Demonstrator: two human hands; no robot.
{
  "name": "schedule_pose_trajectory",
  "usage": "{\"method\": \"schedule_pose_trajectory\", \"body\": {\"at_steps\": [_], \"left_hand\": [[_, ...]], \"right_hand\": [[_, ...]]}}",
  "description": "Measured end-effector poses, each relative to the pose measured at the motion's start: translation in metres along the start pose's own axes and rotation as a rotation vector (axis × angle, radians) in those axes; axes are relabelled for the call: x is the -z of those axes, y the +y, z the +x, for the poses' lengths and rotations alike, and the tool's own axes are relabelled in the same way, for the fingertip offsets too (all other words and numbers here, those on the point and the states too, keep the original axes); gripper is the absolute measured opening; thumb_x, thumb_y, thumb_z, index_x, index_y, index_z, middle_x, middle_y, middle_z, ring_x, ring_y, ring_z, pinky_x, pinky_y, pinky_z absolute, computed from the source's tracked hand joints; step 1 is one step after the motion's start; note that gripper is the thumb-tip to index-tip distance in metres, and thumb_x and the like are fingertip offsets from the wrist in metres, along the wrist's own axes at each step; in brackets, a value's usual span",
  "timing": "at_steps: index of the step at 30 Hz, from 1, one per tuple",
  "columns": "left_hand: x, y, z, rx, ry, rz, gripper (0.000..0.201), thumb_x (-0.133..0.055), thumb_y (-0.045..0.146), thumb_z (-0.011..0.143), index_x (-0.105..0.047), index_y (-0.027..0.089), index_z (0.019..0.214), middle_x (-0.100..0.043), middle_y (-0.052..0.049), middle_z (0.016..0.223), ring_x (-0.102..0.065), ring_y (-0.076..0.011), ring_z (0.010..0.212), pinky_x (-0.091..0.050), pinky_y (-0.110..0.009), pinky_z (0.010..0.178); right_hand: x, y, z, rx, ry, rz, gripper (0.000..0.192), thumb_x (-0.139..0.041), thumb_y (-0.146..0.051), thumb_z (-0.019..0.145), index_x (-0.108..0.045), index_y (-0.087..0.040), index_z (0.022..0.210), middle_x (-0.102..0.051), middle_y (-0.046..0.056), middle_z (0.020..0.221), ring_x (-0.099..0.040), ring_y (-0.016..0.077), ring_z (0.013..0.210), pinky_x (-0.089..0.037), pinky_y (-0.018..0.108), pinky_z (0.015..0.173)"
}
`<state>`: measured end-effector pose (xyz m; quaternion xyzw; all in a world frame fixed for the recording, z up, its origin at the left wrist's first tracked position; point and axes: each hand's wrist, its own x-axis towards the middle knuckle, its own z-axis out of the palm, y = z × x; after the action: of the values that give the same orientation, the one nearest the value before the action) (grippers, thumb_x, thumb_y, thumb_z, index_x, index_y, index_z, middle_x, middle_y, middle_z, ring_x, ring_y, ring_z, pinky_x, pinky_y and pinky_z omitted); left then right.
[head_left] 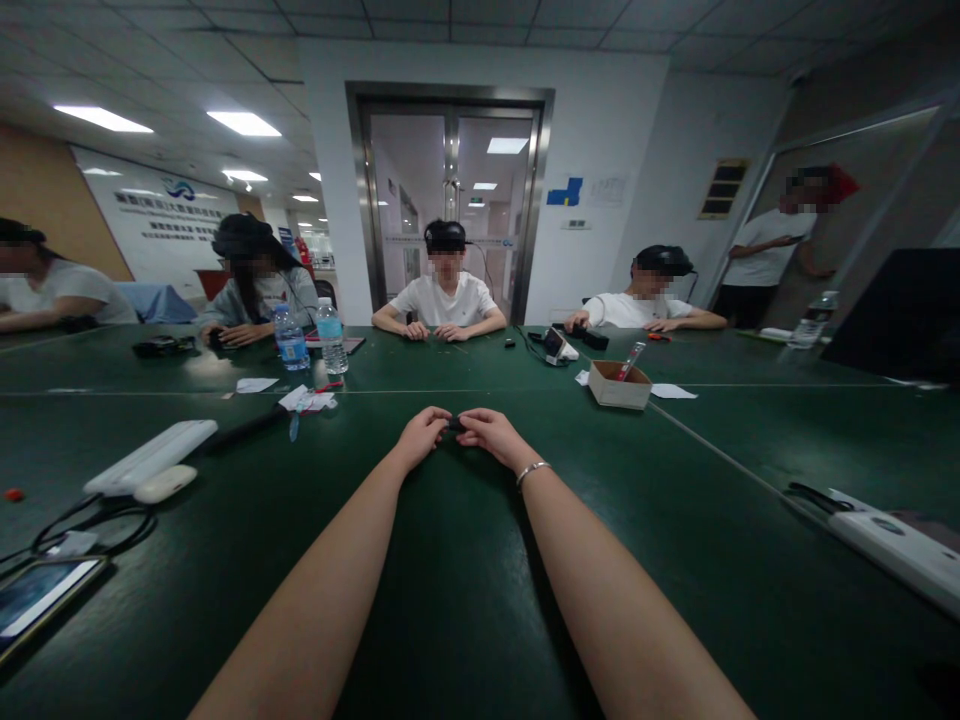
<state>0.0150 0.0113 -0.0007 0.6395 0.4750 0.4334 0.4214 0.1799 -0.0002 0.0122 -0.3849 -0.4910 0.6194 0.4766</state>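
Observation:
Both arms stretch forward over a dark green table (465,540). Between my fingertips is a small black object (454,424), too small to tell its kind. My left hand (422,438) pinches its left end with bent fingers. From the other side my right hand (491,436) grips the right end, thumb and fingers closed. A silver bracelet (532,472) circles my right wrist. The fingers cover most of the black object, and it is held at or just above the table top.
A small open box (619,388) stands ahead to the right. Two water bottles (330,335) and paper scraps (307,399) are ahead to the left. A white power bank-like case (154,455) and a phone (49,600) lie left; a white power strip (896,540) lies right. Several people sit opposite.

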Motion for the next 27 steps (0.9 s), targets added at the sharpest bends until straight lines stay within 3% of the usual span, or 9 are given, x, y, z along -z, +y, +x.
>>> {"method": "schedule_pose_trajectory", "body": {"at_steps": [16, 20, 27], "left_hand": [[0.0019, 0.0037, -0.0026, -0.015, -0.01, 0.036, 0.024, -0.051, 0.024, 0.074, -0.057, 0.017, 0.096, -0.055, -0.004, 0.082, -0.051, -0.0107, 0.065, -0.039, -0.017, 0.048], [0.0, 0.004, -0.0018, 0.013, -0.009, 0.038, 0.025, -0.046, 0.033, 0.079, -0.056, 0.016, 0.093, -0.054, -0.002, 0.073, -0.047, -0.0087, 0.056, -0.036, -0.017, 0.045], [0.0, 0.0011, -0.0004, 0.01, -0.012, 0.008, 0.022, -0.048, 0.027, 0.076, -0.056, 0.017, 0.094, -0.053, 0.0, 0.072, -0.046, -0.0076, 0.053, -0.036, -0.017, 0.044]], "right_hand": [[0.0004, 0.0001, 0.0003, -0.002, -0.004, -0.018, 0.009, -0.057, -0.007, 0.081, -0.057, -0.008, 0.09, -0.064, 0.007, 0.072, -0.065, 0.0122, 0.057, -0.055, 0.018, 0.055], [-0.0014, -0.0007, -0.0004, 0.005, -0.002, -0.005, 0.008, -0.058, -0.006, 0.08, -0.057, -0.008, 0.088, -0.063, 0.006, 0.07, -0.064, 0.0115, 0.054, -0.054, 0.017, 0.053], [-0.0008, -0.0004, -0.0006, 0.01, -0.015, 0.003, 0.008, -0.06, -0.007, 0.08, -0.057, -0.008, 0.087, -0.064, 0.007, 0.07, -0.064, 0.0116, 0.055, -0.055, 0.017, 0.054]]}}
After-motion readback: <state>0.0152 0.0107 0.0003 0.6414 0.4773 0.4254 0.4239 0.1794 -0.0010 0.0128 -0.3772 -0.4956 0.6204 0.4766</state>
